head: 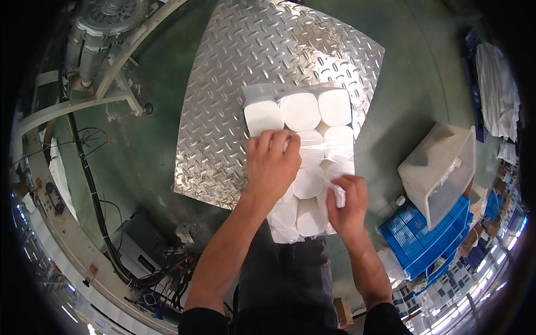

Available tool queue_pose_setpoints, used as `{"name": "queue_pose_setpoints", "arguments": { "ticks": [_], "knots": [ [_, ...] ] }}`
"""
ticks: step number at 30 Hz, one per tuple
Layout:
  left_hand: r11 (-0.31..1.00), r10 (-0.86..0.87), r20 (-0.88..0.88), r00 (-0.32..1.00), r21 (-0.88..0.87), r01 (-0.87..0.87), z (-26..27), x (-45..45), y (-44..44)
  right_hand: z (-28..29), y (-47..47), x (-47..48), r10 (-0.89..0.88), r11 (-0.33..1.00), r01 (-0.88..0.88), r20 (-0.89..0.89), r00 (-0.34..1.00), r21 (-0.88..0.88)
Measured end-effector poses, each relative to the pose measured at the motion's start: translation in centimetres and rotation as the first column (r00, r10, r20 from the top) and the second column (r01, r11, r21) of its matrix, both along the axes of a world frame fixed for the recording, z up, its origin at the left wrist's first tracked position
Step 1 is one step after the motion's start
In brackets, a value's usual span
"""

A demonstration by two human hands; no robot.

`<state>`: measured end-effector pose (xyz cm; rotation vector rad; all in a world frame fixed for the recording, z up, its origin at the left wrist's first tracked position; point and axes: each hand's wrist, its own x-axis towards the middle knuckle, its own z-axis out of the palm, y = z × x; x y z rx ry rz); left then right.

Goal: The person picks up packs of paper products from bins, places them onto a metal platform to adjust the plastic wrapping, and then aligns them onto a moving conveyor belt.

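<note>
A clear plastic bag packed with several white paper rolls [300, 112] lies before me, its far end over a diamond-plate metal sheet [234, 71] and its near end by my legs. My left hand [274, 161] rests on the left side of the pack, fingers curled on the film over the rolls; whether it pinches the film is hidden. At the right edge, my right hand [349, 205] grips a bunched piece of the plastic film [340, 196] between thumb and fingers. Film is stretched in creases between the two hands.
A translucent plastic bin [435, 167] stands at the right beside blue plastic crates [423, 234]. A machine frame [113, 75] with a motor stands at the upper left. Black cables [94, 188] run down the left side near a grey box [140, 247].
</note>
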<state>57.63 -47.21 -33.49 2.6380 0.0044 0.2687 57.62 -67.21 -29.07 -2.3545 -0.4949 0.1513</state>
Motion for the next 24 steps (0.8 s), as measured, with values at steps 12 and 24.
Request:
{"name": "queue_pose_setpoints", "arguments": {
  "ticks": [12,24],
  "knots": [
    [0.996,0.07,0.081,0.994,-0.054,-0.065,-0.8,1.5,-0.3,-3.6,5.7,8.1,0.224,0.975,-0.213,0.277,0.934,-0.07],
    [0.219,0.664,-0.388,0.639,-0.716,-0.663,-0.8,0.0,4.3,-2.6,0.0,8.7,-0.144,0.62,0.664,-0.771,0.62,0.418]
  ]
}}
